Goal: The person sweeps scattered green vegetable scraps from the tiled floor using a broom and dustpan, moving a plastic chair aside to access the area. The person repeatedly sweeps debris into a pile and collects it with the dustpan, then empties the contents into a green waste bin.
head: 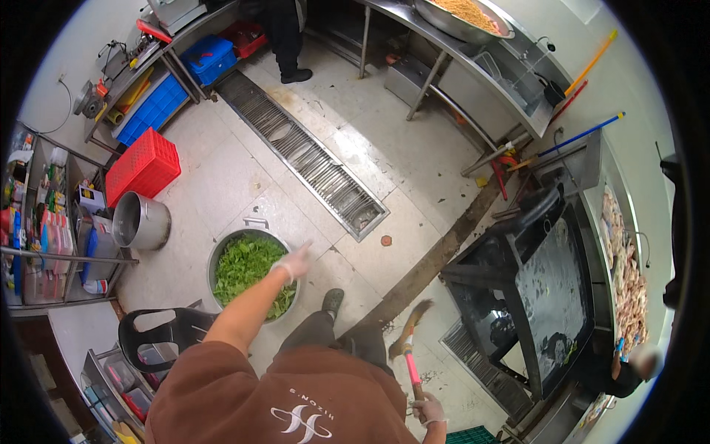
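Observation:
My right hand, in a clear glove, is closed around the handle of a broom. The broom's brown bristles touch or hover close to the floor beside my legs. My left hand, also in a clear glove, is stretched out past the rim of a large metal pot on the floor. Chopped leafy greens fill the pot. That hand is blurred, with a finger extended and nothing seen in it. Small scraps and a round reddish piece lie on the tiles.
A floor drain grate runs ahead. To the left are an empty metal pot, a red crate and a black chair. A black cart stands right. One person stands ahead; another works far right.

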{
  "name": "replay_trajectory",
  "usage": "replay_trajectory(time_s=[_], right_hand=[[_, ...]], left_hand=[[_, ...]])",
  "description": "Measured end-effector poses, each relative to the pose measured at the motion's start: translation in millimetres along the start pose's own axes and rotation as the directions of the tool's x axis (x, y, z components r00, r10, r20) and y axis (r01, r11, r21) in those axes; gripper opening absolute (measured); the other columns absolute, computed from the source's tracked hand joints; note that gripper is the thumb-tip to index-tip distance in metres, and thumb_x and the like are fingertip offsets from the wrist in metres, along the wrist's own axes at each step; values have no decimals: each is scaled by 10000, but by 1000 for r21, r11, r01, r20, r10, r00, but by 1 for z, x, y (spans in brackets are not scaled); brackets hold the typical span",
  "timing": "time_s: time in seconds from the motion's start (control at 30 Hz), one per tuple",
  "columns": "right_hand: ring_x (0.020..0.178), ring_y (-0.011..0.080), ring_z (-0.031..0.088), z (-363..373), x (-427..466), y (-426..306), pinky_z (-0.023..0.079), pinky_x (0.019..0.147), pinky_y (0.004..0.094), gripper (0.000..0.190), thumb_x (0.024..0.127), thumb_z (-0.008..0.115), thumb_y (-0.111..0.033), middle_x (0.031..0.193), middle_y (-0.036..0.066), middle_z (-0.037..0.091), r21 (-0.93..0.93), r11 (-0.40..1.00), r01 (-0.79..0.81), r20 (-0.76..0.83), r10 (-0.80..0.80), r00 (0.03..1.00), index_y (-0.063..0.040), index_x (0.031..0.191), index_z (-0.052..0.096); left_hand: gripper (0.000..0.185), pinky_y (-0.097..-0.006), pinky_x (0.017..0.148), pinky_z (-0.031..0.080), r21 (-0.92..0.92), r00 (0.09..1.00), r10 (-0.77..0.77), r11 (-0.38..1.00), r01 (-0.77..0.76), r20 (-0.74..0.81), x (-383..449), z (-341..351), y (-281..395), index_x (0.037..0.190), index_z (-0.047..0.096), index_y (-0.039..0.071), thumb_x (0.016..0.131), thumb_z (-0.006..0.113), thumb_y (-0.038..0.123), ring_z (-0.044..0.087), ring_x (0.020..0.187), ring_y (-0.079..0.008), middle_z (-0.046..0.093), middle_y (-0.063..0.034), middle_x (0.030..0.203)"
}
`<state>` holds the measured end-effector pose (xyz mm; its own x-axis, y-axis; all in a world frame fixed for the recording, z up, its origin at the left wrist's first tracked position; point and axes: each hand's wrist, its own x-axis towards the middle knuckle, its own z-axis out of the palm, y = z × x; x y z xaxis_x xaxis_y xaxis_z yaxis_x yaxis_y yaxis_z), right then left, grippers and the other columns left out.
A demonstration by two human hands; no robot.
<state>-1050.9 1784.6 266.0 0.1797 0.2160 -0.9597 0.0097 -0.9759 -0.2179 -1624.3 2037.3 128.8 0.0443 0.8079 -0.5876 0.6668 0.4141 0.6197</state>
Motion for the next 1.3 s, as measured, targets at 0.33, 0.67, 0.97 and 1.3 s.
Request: replay_trajectory(time_s=[0.33, 0.67, 0.97, 1.3], right_hand=[[458, 161, 551, 42, 90, -301, 395, 393, 314, 567, 823, 621, 6, 616, 62, 575, -481, 847, 228, 110, -199, 974, -34, 1374, 495], [475, 132, 514, 180, 87, -667, 413, 403, 289, 613, 824, 600, 63, 659, 26, 527, -676, 630, 381, 343, -188, 920, -30, 1414, 461], [453, 103, 485, 366, 59, -861, 365, 387, 261, 614, 815, 594, 55, 684, 17, 539, -799, 390, 458, 388, -247, 888, -19, 1413, 473], [460, 141, 545, 502, 61, -995, 404, 392, 294, 700, 804, 608, 62, 694, 45, 585, -819, -85, 568, 574, -139, 807, -9, 1475, 423]], left_hand=[[566, -367, 1008, 495, -285, 952, -139, 957, 58, -273, 110, -111, 58, 1492, 447, 123, 966, 578, 286, 644, 1139, -315, 652, -194, 1263], [478, -436, 1073, 447, -257, 669, -743, 648, 717, -7, -51, 33, -74, 1349, 597, 31, 928, 555, 254, 569, 1274, -377, 582, -238, 1386], [417, -474, 1005, 469, -91, 959, -277, 955, 282, 62, 103, 51, -67, 1210, 664, 35, 848, 653, 243, 578, 1177, -437, 652, -228, 1226], [439, -348, 980, 492, -872, 525, -714, 474, -122, -462, 249, -305, 101, 1408, 543, 117, 1011, 565, 302, 639, 1128, -251, 675, -150, 1242]])
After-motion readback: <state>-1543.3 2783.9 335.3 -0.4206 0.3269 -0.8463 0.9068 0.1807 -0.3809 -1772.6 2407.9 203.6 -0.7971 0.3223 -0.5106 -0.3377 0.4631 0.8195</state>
